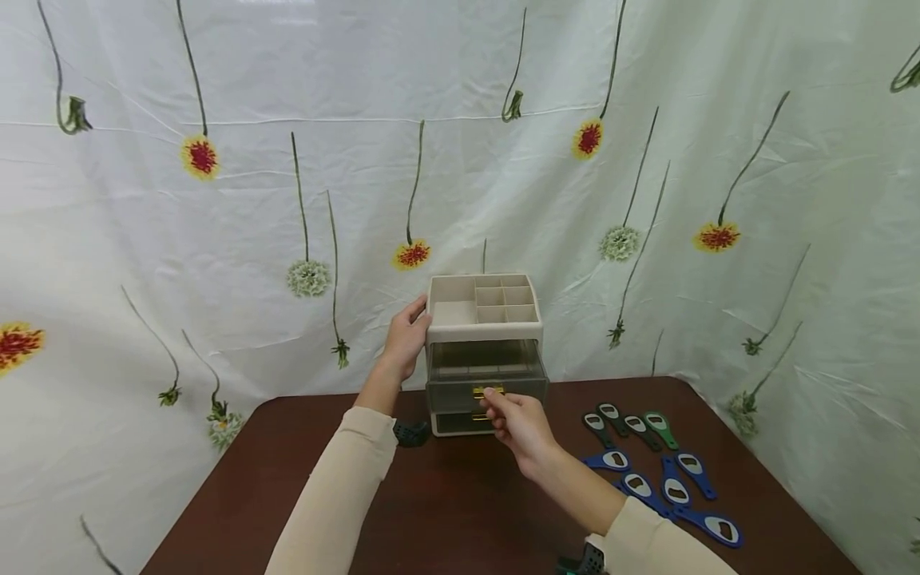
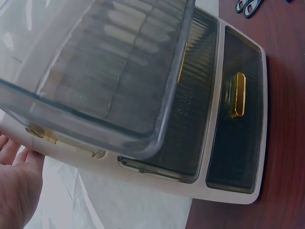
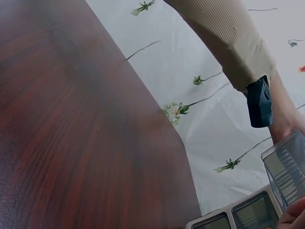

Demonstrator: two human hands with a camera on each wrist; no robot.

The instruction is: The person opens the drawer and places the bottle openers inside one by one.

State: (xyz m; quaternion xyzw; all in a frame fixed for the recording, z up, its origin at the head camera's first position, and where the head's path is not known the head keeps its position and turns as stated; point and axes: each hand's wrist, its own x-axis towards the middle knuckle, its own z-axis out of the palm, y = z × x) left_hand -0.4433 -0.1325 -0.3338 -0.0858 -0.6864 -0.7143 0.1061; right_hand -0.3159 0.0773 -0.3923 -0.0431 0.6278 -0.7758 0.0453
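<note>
A cream desktop drawer organizer [image 1: 484, 331] stands at the back of the table, with a divided tray on top. Its transparent grey upper drawer [image 1: 449, 395] is pulled out toward me. My right hand [image 1: 525, 427] pinches the gold handle [image 1: 477, 392] on that drawer's front. At the organizer's left side, my left hand [image 1: 406, 339] rests with its fingers along the wall near the top. In the left wrist view, the left hand [image 2: 19, 188] touches the side beneath the pulled-out drawer [image 2: 114, 71]. A lower drawer [image 2: 240, 143] with a gold handle sits closed. Only fingers of the right hand [image 3: 294, 218] show in the right wrist view.
Several bottle openers lie to the right on the dark red-brown table [image 1: 446, 495]: dark and bright green ones [image 1: 659, 428] at the back, blue ones [image 1: 676, 489] nearer me. A white flower-print cloth [image 1: 359, 208] hangs behind the table.
</note>
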